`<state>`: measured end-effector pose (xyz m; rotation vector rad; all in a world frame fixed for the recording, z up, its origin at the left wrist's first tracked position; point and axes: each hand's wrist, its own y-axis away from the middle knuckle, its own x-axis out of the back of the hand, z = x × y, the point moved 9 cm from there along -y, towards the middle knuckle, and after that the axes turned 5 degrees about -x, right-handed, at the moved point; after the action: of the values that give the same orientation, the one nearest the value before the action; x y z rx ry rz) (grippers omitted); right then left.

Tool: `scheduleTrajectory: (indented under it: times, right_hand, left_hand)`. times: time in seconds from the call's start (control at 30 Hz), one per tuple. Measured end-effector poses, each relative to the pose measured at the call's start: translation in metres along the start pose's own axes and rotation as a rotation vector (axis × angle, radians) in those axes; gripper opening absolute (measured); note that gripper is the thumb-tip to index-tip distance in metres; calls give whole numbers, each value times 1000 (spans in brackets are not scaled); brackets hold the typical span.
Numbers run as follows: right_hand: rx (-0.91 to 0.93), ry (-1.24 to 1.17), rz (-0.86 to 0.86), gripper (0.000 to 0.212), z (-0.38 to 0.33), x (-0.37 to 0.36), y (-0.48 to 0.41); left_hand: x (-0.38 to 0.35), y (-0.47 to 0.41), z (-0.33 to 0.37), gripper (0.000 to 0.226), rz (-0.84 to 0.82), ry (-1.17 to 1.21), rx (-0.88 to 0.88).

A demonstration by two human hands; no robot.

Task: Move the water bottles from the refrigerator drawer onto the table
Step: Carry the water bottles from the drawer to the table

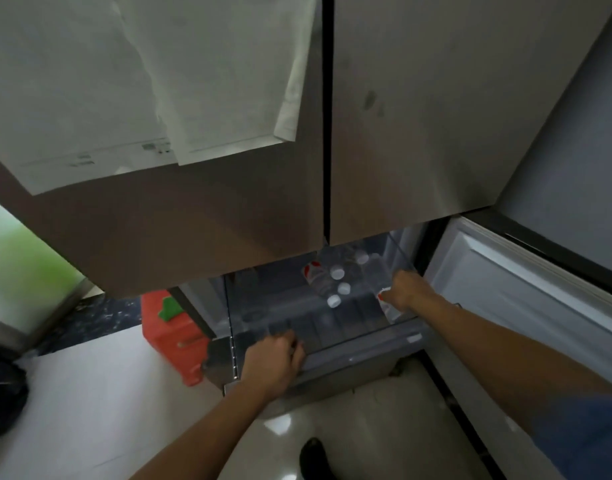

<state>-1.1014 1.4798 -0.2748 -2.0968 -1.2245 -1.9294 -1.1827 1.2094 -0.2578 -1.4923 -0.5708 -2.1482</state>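
The right hand (405, 291) grasps a water bottle (389, 308) at the drawer's (332, 341) right edge; the left hand (275, 360) grips the front rim. Remaining bottles (327, 278) lie just left of the right hand.

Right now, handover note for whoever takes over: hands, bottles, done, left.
Left hand: gripping the front edge of the clear refrigerator drawer, which is pulled out.
Right hand: inside the drawer at its right side, closed on a water bottle with a red-and-white label.
Other bottles: at least four white caps show, lying toward the back of the drawer.
Done: drawer open, one bottle gripped. No table in view, so bottles already moved cannot be told.
Left: lift this bottle out, carry it to the table, repeat for the rest.
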Motion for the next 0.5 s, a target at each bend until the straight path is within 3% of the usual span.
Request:
scheduleTrajectory:
  times: [0.1,0.3,0.4,0.5]
  right_hand:
    - [-30,54,-111,28,-8,-15,-21]
    - [-29,209,5,71,-22,-21,-62]
    - [9,297,-21,88,-26,-33,-74]
    - [-15,335,-9,97,-19,-36,-81]
  left_hand:
    - [-11,-12,-3,30,-51,56,25]
    - [-31,-23,-11,32,-131,104,36]
    - [-32,-22,-14,31,-109,97,39]
    - [-30,-21,-15,32,-95,95,63]
